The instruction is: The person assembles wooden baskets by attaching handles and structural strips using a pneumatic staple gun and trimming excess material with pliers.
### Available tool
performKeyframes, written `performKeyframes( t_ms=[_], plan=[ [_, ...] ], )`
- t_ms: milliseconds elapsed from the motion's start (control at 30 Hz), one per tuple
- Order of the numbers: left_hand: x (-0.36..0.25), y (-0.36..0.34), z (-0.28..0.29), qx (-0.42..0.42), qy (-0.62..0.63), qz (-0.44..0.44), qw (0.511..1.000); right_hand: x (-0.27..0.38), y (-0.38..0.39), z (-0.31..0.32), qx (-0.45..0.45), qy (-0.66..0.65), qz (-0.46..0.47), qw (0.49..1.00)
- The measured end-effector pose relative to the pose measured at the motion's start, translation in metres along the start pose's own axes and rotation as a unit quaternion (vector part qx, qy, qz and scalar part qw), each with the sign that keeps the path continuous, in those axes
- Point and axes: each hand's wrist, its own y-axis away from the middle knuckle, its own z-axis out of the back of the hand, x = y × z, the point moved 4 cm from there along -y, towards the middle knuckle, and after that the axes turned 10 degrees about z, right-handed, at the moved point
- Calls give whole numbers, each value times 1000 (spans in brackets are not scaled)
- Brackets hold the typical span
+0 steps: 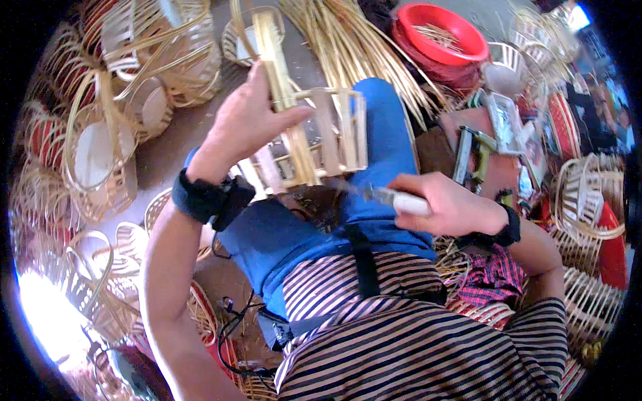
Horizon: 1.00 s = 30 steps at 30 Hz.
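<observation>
My left hand (247,117) grips a woven basket (342,127) of pale slats, its thumb over a bundle of long yellowish strips (267,43) that runs across the basket's side. The basket is held above my blue-trousered legs (388,154). My right hand (445,204) is closed on a white-handled metal tool (404,200), whose blurred tip points left toward the lower edge of the basket near the strips' ends. I cannot make out whether the tip touches them.
Stacked baskets (100,164) crowd the left. Long loose strips (334,40) lie ahead, beside red basins (438,33) holding short sticks. A green tool (481,157) and metal tray (505,123) lie at right, near more baskets (582,194). Other people (605,110) show at the far right.
</observation>
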Motion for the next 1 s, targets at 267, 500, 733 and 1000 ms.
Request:
performKeyframes(
  t_ms=[267, 500, 733, 1000],
  plan=[
    [-13, 10, -12, 31, -34, 12, 999, -11, -3, 6, 139, 201, -13, 970],
    [-27, 8, -17, 23, -44, -7, 999, -3, -19, 15, 179, 215, -7, 960],
    [-25, 5, -17, 9, -52, -12, 999, -6, -30, 16, 158, 177, 23, 971],
    [-6, 3, -1, -151, -38, 116, 981, -15, -14, -8, 50, 283, 46, 957]
  ],
)
